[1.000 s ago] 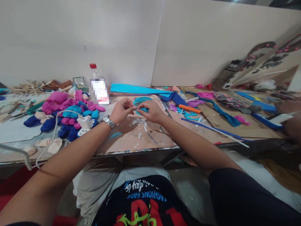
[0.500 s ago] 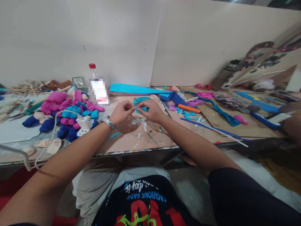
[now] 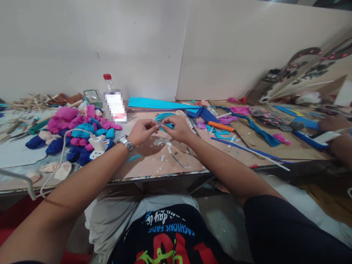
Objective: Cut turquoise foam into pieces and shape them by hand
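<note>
Pinching a small turquoise scrap [image 3: 166, 126], seemingly foam, between fingertips of left hand [image 3: 143, 131] and right hand [image 3: 178, 129] at frame centre, above the littered brown worktable [image 3: 154, 161]; could tear or drop if tugged unevenly.

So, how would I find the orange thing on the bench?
Start at the long table by the white wall. Just right of the person's right hand, among blue scraps, lies an orange stick-shaped tool. It is the only orange item there.
</note>
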Demonstrator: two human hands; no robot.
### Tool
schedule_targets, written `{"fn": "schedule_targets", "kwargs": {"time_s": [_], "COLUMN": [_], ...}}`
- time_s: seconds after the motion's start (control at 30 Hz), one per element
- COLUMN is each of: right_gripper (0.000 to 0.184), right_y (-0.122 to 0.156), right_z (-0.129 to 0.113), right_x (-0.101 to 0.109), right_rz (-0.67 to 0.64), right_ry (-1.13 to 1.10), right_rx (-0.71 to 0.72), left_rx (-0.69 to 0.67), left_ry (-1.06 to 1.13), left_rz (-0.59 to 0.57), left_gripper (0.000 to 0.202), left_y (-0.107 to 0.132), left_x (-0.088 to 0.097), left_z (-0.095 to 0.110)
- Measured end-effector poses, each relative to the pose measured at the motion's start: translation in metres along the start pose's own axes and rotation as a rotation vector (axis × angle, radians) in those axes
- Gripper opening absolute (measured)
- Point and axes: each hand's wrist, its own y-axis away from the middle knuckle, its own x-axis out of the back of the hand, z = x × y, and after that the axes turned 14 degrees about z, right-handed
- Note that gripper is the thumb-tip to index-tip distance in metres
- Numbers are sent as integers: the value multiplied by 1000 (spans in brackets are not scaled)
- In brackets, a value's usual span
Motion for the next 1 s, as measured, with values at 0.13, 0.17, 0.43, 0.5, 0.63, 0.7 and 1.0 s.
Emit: {"fn": "schedule_targets", "kwargs": {"time_s": [0.13,0.17,0.43,0.5,0.63,0.7,1.0], "right_gripper": [20,20,25,26,25,24,30], "right_y": [0,0,1,1,2,2,2], "right_z": [0,0,2,3,4,4,3], "right_x": [0,0,0,0,-1,-2,-2], "right_rz": [-11,-16,-63,-68,-52,-38,8], "right_ry": [4,6,-13,-14,-15,-23,-29], "right_rx": [5,5,14,14,19,18,-6], "left_rx": [35,50,139,139,105,91,90], "left_ry": [72,96,173,158,124,124,123], "left_rz": [-45,-54,22,47,57,48,73], "left_gripper": [49,50,46,44,44,44,44], "left_y": [-2,-2,-3,-3,-3,-2,-3], "left_x": [-1,-2,-3,-3,-1,-1,-1], "left_z": [-3,-4,-7,-5,-2,0,-1]}}
